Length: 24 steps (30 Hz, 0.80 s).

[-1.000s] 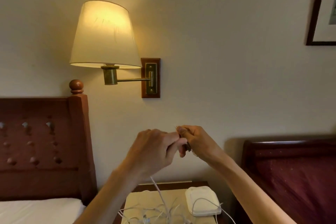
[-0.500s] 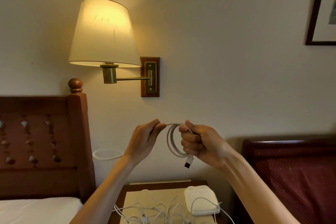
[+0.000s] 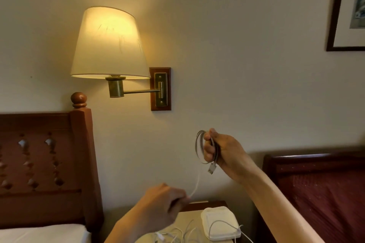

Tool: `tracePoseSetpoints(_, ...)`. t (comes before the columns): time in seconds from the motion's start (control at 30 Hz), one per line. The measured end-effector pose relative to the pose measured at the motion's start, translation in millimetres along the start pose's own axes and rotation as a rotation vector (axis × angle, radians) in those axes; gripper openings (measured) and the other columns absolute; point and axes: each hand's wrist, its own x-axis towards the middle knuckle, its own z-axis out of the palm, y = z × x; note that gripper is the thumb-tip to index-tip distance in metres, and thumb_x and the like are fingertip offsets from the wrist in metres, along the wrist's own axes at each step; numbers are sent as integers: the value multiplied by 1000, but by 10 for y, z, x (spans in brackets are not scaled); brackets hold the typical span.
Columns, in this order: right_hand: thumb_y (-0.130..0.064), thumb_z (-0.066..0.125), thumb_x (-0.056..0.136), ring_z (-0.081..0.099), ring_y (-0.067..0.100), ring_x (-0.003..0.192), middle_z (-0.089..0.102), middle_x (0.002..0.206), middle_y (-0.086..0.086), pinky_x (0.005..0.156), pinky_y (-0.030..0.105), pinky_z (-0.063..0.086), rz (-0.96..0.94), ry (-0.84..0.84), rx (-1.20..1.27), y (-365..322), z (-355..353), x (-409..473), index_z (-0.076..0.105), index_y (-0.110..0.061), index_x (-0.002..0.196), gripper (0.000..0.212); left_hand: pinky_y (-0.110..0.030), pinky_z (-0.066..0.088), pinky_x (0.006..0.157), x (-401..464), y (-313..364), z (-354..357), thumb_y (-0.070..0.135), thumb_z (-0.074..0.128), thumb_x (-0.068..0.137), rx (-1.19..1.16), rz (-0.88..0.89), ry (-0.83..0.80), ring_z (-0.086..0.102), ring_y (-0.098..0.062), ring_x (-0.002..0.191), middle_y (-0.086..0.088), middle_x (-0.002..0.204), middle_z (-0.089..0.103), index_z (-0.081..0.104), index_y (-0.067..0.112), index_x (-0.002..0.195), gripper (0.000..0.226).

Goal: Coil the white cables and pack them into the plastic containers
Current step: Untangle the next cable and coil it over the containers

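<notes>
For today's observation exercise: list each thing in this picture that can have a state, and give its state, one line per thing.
wall lamp: switched on, glowing.
white cable: partly coiled, loops held up, tail running down to the left hand.
right hand: grips the coil.
left hand: pinches the cable's tail.
loose cables: uncoiled, tangled on the nightstand.
white container: lying on the nightstand, lid on.

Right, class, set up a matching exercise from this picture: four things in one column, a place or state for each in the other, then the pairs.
Things
1. coiled cable
2. wall lamp
3. white box
4. left hand

Places or states
A. lit, on the wall
B. lying on the bedside table
C. held up in the right hand
D. pinching the cable's loose tail

Pairs: 1-C, 2-A, 3-B, 4-D
</notes>
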Motion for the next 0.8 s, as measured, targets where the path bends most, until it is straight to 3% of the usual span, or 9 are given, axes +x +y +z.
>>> tracePoseSetpoints(0.07, -31, 29, 107, 57, 17, 58, 59, 62, 4, 61, 26, 49, -61, 14, -201, 112, 71, 25, 54, -9, 85, 40, -14, 27, 50, 63, 295, -222, 42, 45, 100, -19, 109, 44, 43, -7, 48, 13, 50, 42, 41, 29, 69, 33)
tracePoseSetpoints(0.13, -29, 31, 107, 60, 15, 57, 64, 62, 3, 60, 23, 50, -94, -19, -326, 228, 126, 47, 56, -8, 82, 40, -14, 27, 50, 126, 410, -415, 42, 43, 101, 38, 177, 142, 43, -8, 48, 12, 53, 42, 46, 28, 72, 32)
tracePoseSetpoints(0.27, -27, 35, 105, 56, 13, 51, 59, 58, 2, 56, 21, 47, -135, -72, -446, 303, 150, 127, 59, -5, 79, 42, -6, 26, 52, 383, 301, -730, 41, 43, 102, 206, 253, 318, 41, -2, 49, 16, 58, 49, 54, 30, 82, 25)
tracePoseSetpoints(0.4, -28, 32, 105, 40, 11, 47, 47, 54, -3, 50, 23, 37, -113, -86, -376, 145, 159, 182, 54, -10, 76, 41, -4, 30, 55, 545, 171, -872, 44, 43, 101, 244, 253, 402, 43, 2, 53, 16, 63, 56, 52, 31, 87, 21)
tracePoseSetpoints(0.6, -26, 33, 107, 23, 12, 47, 31, 54, -2, 49, 27, 22, 0, -88, -280, 206, 373, -238, 55, -20, 63, 49, -19, 43, 49, 216, 217, -743, 60, 48, 93, 186, 118, 503, 53, -1, 56, 14, 63, 57, 55, 26, 78, 38)
tracePoseSetpoints(0.8, -28, 31, 106, 15, 12, 50, 24, 54, -5, 50, 30, 13, 146, -82, -167, 238, 669, -1074, 50, -14, 74, 40, -38, 40, 48, -477, 627, -441, 45, 50, 99, -83, 18, 502, 47, -9, 51, 6, 57, 48, 49, 23, 75, 32)
